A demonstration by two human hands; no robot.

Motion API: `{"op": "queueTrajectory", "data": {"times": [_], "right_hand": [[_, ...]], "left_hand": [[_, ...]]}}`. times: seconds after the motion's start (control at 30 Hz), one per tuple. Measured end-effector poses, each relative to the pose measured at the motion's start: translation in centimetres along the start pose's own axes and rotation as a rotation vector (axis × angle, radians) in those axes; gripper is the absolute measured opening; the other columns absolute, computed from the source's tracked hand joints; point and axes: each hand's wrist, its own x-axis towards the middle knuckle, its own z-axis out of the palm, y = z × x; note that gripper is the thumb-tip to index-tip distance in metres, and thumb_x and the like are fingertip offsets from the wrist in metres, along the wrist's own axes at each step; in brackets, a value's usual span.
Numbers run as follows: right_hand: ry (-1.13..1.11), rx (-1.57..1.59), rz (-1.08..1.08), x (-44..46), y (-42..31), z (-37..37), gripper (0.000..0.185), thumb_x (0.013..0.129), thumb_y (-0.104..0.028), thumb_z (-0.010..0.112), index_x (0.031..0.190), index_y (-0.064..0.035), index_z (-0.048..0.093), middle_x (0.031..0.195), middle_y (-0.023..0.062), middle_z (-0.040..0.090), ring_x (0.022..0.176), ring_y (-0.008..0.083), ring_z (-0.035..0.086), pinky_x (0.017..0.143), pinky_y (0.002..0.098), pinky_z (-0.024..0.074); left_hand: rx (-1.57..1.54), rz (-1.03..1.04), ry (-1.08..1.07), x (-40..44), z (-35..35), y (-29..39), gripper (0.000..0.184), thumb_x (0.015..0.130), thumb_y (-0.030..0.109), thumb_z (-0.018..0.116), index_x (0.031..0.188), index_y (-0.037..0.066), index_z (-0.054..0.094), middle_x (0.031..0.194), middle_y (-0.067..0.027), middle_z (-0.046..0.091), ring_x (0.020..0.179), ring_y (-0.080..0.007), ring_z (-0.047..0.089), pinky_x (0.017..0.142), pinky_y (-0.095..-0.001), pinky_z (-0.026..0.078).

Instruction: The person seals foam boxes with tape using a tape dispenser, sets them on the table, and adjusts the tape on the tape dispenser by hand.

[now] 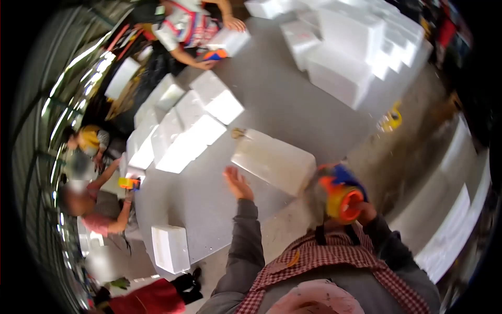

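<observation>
A white box (274,163), which looks like foam, lies on the grey table (282,89) just ahead of me. My left hand (239,183) is held beside the near left part of the box, with its fingers extended and nothing in them. I cannot tell whether it touches the box. My right hand (366,212) is closed around an orange and blue tape dispenser (342,184) with a yellow-orange tape roll on it. The dispenser is at the right end of the box and is smeared by motion. A small brownish piece (238,133) sits at the box's far left corner.
Several white boxes (209,97) stand in rows on the left, and a larger stack (345,47) rises at the back right. One box (170,247) sits at the near left edge. Co-workers (107,204) hold tape dispensers across the table. Yellow tape (392,118) shows beyond the right edge.
</observation>
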Motion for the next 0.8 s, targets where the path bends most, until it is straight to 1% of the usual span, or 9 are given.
{"op": "queueTrajectory", "data": {"times": [0.1,0.23,0.33,0.43,0.53,0.57,0.6,0.67,0.8], "right_hand": [[-0.025,0.219,-0.106,6.2,-0.7,-2.4,0.047,0.082,-0.017,0.051,0.124,0.0009,0.042,0.121,0.0101,0.049,0.113,0.0228,0.047,0.093,0.0349,0.0404],[-0.294,0.281,-0.057,14.4,4.1,-5.1,0.047,0.085,-0.02,0.047,0.126,0.0012,0.039,0.123,0.0109,0.048,0.115,0.0239,0.046,0.096,0.0357,0.0382],[-0.128,-0.242,-0.026,15.0,1.5,5.3,0.046,0.084,-0.033,0.046,0.123,-0.0075,0.044,0.119,0.0083,0.052,0.103,0.0244,0.052,0.092,0.0422,0.0403],[-0.346,0.478,0.31,22.5,2.4,14.2,0.042,0.086,-0.036,0.043,0.118,-0.0098,0.048,0.116,0.0073,0.053,0.104,0.0235,0.05,0.089,0.0539,0.0389],[-0.437,0.384,0.476,28.0,2.5,22.1,0.047,0.083,-0.043,0.045,0.118,-0.0119,0.048,0.117,0.0065,0.051,0.11,0.0262,0.045,0.089,0.0598,0.0341],[-0.387,0.347,0.537,29.1,3.3,23.6,0.049,0.083,-0.045,0.044,0.119,-0.0127,0.047,0.119,0.0063,0.049,0.112,0.0264,0.044,0.089,0.0597,0.0339],[-0.343,0.303,0.598,30.3,4.0,24.9,0.05,0.083,-0.048,0.043,0.12,-0.0134,0.047,0.121,0.0062,0.048,0.113,0.0265,0.043,0.089,0.0595,0.0337],[-0.378,0.115,0.643,30.3,5.1,26.9,0.059,0.081,-0.057,0.042,0.122,-0.015,0.045,0.122,0.0049,0.048,0.114,0.0263,0.042,0.089,0.0598,0.0337],[-0.322,0.043,0.771,30.5,16.1,24.8,0.07,0.075,-0.066,0.046,0.124,-0.0157,0.041,0.119,0.0023,0.049,0.106,0.0233,0.046,0.072,0.0519,0.0456]], "left_hand": [[-0.048,-0.026,-0.117,1.2,0.8,-5.8,0.059,0.093,0.048,0.025,0.129,0.004,0.036,0.129,-0.0067,0.043,0.119,-0.0204,0.039,0.1,-0.0341,0.029],[-0.166,0.048,-0.002,1.0,2.7,-6.0,0.053,0.094,0.043,0.026,0.127,0.002,0.039,0.125,-0.0082,0.047,0.114,-0.0217,0.044,0.096,-0.034,0.034],[-0.152,0.217,0.13,1.6,3.2,1.1,0.037,0.095,0.029,0.034,0.117,0.0,0.045,0.112,-0.0127,0.051,0.104,-0.0219,0.048,0.091,-0.0381,0.037],[1.406,0.585,0.414,6.6,2.5,15.7,0.029,0.093,0.024,0.036,0.109,0.003,0.046,0.102,-0.0149,0.052,0.093,-0.0312,0.048,0.081,-0.0439,0.037],[1.824,0.651,0.526,14.5,-1.8,22.1,0.025,0.092,0.025,0.036,0.111,0.012,0.045,0.09,-0.0124,0.055,0.085,-0.0314,0.053,0.073,-0.0471,0.039],[1.885,0.877,0.511,16.2,-5.5,22.4,0.028,0.092,0.026,0.035,0.116,0.013,0.043,0.089,-0.0139,0.055,0.082,-0.0321,0.054,0.072,-0.0475,0.04],[1.941,0.687,0.458,15.7,-7.5,23.5,0.035,0.092,0.032,0.036,0.118,0.01,0.044,0.096,-0.0172,0.056,0.084,-0.0357,0.054,0.074,-0.0476,0.041],[1.275,0.292,0.663,11.8,-8.8,24.5,0.061,0.086,0.053,0.04,0.094,-0.005,0.057,0.096,-0.0238,0.059,0.092,-0.0385,0.054,0.08,-0.0446,0.041],[1.557,-0.055,0.838,12.3,-21.5,17.1,0.057,0.087,0.052,0.038,0.084,0.0,0.062,0.086,-0.0215,0.061,0.081,-0.0348,0.059,0.071,-0.0471,0.044]]}}
